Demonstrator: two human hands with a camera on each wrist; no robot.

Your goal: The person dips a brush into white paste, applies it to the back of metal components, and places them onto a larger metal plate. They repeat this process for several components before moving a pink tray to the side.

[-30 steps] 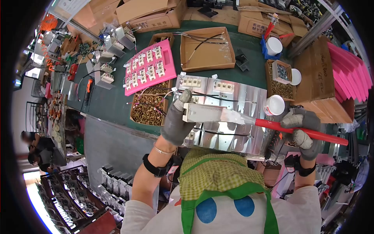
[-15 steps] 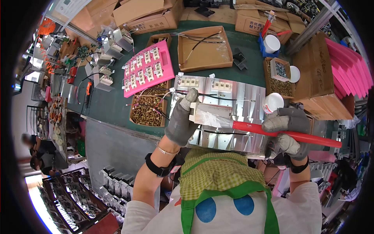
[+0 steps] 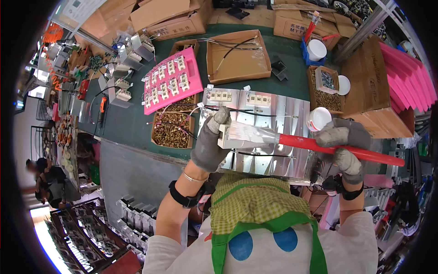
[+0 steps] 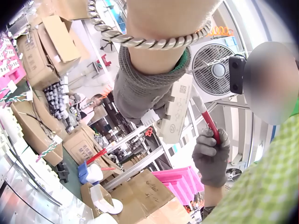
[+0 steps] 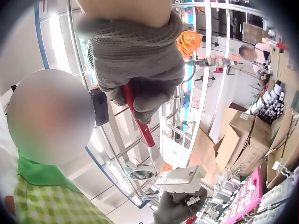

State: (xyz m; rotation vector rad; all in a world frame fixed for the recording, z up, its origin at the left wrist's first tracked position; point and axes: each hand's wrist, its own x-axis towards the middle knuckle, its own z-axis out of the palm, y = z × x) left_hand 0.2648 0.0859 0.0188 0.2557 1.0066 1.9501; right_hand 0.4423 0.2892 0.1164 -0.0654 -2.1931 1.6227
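Note:
In the head view my gloved left hand (image 3: 207,146) holds a white rectangular block (image 3: 223,139) by its left end, raised over the metal plates. The left wrist view shows printing and a square code on one side of this block (image 4: 176,112). My gloved right hand (image 3: 349,133) grips a long red-handled brush (image 3: 303,143), its fingers curled around the handle. The brush's whitish head lies across the block's upper face, which carries a white coating. In the right wrist view the brush (image 5: 142,128) slants down to the block (image 5: 182,178).
Shiny metal plates (image 3: 292,118) with white blocks and black wires lie below my hands. A white tub (image 3: 320,119) stands near my right hand. To the left are a pink foam tray (image 3: 194,80) of small blocks and a box of brass-coloured parts (image 3: 171,137). Behind sits a shallow cardboard tray (image 3: 242,71).
The brush moved left along the block, then shifted slightly back right. My left hand and the block moved a little right, then slightly left, and the block's tilt changed.

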